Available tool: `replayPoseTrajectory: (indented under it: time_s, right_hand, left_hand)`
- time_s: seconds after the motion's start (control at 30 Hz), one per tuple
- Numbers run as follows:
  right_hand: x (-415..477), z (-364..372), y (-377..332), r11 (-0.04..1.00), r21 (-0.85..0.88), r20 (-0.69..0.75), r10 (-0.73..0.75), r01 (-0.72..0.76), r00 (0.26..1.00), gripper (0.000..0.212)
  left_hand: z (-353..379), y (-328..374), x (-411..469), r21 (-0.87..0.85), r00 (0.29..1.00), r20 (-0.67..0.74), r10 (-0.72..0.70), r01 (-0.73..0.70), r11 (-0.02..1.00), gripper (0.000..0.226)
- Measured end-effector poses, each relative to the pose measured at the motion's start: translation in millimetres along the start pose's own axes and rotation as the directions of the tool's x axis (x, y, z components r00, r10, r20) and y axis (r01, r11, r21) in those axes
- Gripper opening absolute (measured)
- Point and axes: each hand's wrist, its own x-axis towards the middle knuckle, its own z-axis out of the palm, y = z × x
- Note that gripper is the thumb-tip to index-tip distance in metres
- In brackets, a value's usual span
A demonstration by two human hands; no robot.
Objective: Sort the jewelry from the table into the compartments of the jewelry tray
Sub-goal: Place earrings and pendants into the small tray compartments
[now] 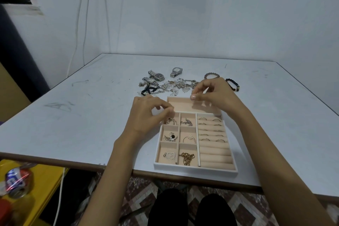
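Beige lining covered the tray [194, 169], which sat at the near edge of the bench [91, 115] so both hands could reach it. The right hand [214, 95] pinched a thin ring [193, 97] between thumb and forefinger above the tray's long far compartment. It was probably bound for the ring rolls [214, 150] on the tray's right side, where some rows had no rings. The left hand [146, 113] hovered over the tray's far-left small compartment, fingertips drawn together; whether it held anything I could not tell. Unsorted chains [172, 86], watches [177, 71] and bracelets [233, 84] lay just beyond the tray's far edge.
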Motion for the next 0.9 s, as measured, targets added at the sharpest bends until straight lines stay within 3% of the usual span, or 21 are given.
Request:
replayPoseTrajectory:
  time_s: [0.1, 0.17, 0.27, 0.4, 0.53, 0.9]
  right_hand:
    - [-2, -1, -1, 0.999, 0.041, 0.042, 0.001, -0.003, 0.999, 0.01]
    - [-4, -2, -3, 0.999, 0.044, 0.085, -0.011, 0.007, 0.996, 0.009]
    - [-7, -3, -7, 1.0, 0.022, 0.172, -0.021, 0.017, 0.985, 0.009]
    - [-10, -2, -11, 0.997, -0.056, 0.322, -0.024, 0.045, 0.946, 0.008]
    - [-12, 2, -11, 0.988, -0.135, 0.389, -0.016, 0.074, 0.921, 0.004]
    - [-11, 11, -6, 0.958, -0.252, 0.4, -0.022, 0.133, 0.916, 0.01]
  left_hand:
    - [-6, -6, 1, 0.029, 0.992, -0.119, -0.043, 0.047, 0.998, 0.011]
    - [-9, -11, 0, 0.112, 0.989, -0.099, -0.109, 0.12, 0.986, 0.022]
    - [-10, -21, -4, 0.276, 0.978, 0.075, -0.195, 0.167, 0.947, 0.039]
    - [-8, -25, -9, 0.488, 0.905, 0.306, -0.296, 0.118, 0.865, 0.049]
    - [-7, -21, -10, 0.545, 0.859, 0.379, -0.343, 0.092, 0.834, 0.056]
    - [-8, -20, -10, 0.552, 0.859, 0.381, -0.341, 0.085, 0.83, 0.055]
